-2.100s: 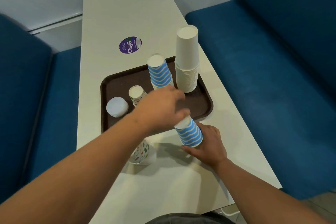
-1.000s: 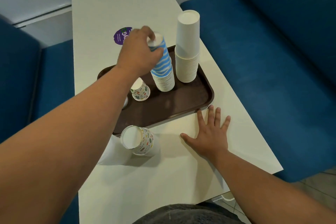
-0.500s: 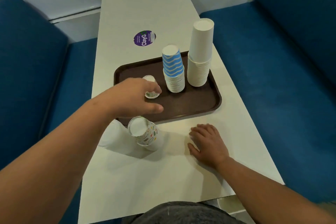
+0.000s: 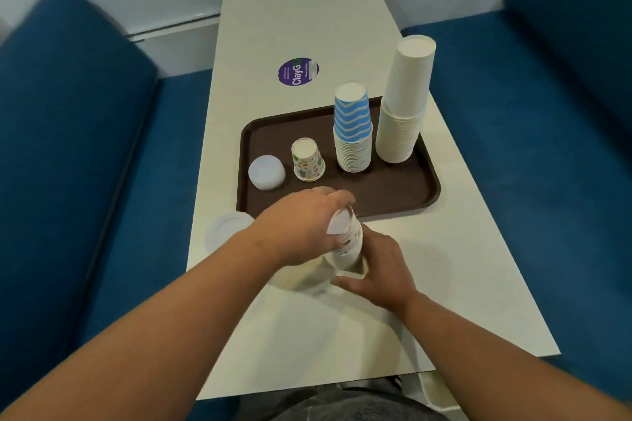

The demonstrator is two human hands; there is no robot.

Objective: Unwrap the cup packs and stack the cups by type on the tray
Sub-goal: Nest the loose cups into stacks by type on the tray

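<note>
Brown tray [image 4: 396, 193] holds four cup stacks; hands [image 4: 301, 229] grip pack [image 4: 345, 246].

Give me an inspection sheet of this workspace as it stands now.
Surface: white table, with a brown tray on it.
Job's things: on the tray, left to right, a low white stack, one patterned cup, a blue zigzag stack and a tall plain white stack, all upside down. A patterned cup pack stands on the table in front of the tray.
Clutter: purple round sticker; a white lidded item at the table's left edge.
Grippers: left hand grips the pack's top; right hand holds its base.
Cables: nothing seen.
Surroundings: blue bench seats on both sides.
</note>
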